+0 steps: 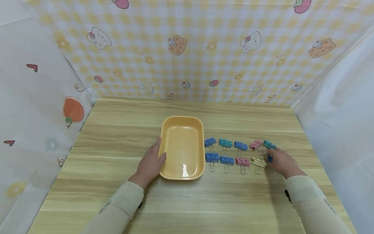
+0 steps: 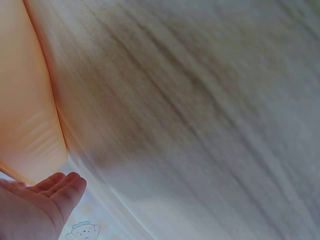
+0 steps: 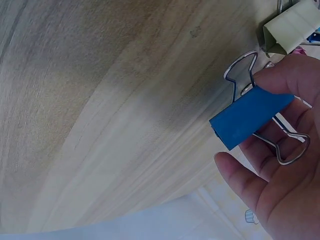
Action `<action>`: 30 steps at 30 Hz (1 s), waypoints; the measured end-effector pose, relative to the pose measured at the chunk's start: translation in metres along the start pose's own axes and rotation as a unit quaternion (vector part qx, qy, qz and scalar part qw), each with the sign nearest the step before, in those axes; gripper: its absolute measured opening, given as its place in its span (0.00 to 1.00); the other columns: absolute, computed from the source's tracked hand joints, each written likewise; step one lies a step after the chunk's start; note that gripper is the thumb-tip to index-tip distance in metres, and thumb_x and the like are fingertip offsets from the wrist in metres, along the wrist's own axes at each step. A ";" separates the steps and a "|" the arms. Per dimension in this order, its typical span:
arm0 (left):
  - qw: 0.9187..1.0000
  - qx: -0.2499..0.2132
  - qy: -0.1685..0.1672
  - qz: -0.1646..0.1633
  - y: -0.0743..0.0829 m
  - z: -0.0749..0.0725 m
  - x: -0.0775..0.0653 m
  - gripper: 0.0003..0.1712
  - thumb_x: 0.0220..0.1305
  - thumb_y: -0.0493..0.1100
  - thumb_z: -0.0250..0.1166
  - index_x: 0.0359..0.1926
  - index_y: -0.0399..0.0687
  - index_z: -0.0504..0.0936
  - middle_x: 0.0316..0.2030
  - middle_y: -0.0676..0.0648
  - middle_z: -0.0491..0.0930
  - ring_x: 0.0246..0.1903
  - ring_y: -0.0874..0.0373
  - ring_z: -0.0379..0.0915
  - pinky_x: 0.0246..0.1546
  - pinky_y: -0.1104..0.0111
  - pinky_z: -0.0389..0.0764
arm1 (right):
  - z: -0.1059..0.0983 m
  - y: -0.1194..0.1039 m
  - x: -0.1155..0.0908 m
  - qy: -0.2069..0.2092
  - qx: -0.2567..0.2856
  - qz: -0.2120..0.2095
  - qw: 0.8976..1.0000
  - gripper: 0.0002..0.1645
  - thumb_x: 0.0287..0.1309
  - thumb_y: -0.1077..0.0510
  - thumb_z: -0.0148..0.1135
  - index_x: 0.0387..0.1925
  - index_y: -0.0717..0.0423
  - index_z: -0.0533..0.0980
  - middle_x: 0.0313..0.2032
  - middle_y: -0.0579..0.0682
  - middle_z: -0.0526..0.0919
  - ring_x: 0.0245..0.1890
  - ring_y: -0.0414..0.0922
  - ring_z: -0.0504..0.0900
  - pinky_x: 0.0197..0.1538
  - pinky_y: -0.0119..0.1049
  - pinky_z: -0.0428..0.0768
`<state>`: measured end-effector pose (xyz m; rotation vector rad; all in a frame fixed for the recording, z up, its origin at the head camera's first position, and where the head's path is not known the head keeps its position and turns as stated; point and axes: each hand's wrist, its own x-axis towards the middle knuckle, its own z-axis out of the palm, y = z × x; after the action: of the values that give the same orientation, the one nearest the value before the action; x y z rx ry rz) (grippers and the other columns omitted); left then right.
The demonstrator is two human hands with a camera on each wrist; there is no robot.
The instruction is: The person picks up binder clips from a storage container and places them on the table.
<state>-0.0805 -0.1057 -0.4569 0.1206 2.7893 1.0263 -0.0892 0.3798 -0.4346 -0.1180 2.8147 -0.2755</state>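
Observation:
In the head view, an orange-yellow plastic tray (image 1: 181,118) stands on the table. My left hand (image 1: 149,164) holds its left side, the thumb over the rim and the fingers along the outer wall. In the left wrist view those fingers look nearly straight beside the tray wall (image 2: 30,90). My right hand (image 1: 282,161) is at the right end of the binder clips. It pinches a blue binder clip (image 3: 250,117) between thumb and fingers, with both wire handles splayed apart. Beside it lie a yellow binder clip (image 1: 258,162) and a teal binder clip (image 1: 269,144).
Two rows of binder clips run right from the tray, including a pink binder clip (image 1: 243,162) and a blue binder clip (image 1: 212,157). Wood-grain table (image 1: 117,130) surface extends around them. A checked cloth (image 1: 198,65) hangs behind, with white cloth at both sides.

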 end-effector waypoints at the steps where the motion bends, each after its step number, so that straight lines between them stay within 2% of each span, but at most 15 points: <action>1: 1.000 0.000 0.000 0.000 0.000 0.000 0.000 0.40 0.72 0.49 0.51 0.76 0.43 0.44 0.71 0.34 0.57 0.68 0.38 0.55 0.65 0.45 0.61 | 0.000 0.001 0.000 -0.001 -0.001 0.000 1.000 0.14 0.56 0.59 0.60 0.43 0.60 0.75 0.39 0.63 0.75 0.39 0.61 0.77 0.34 0.57 0.78; 19: 1.000 -0.002 -0.001 0.003 0.001 -0.001 -0.001 0.40 0.72 0.49 0.51 0.76 0.43 0.44 0.71 0.35 0.56 0.69 0.39 0.54 0.66 0.46 0.61 | 0.008 0.004 0.006 -0.007 -0.005 -0.003 1.000 0.13 0.49 0.64 0.62 0.40 0.60 0.77 0.39 0.64 0.78 0.41 0.64 0.77 0.39 0.60 0.78; 30: 1.000 0.001 0.000 0.004 0.000 -0.001 -0.001 0.40 0.72 0.48 0.51 0.76 0.42 0.43 0.71 0.35 0.57 0.69 0.39 0.55 0.66 0.46 0.61 | 0.008 0.002 0.004 -0.021 -0.004 0.003 1.000 0.13 0.50 0.65 0.63 0.40 0.59 0.77 0.37 0.62 0.77 0.37 0.57 0.77 0.35 0.54 0.78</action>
<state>-0.0799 -0.1061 -0.4562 0.1333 2.7909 1.0265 -0.0909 0.3803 -0.4438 -0.1156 2.7747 -0.2571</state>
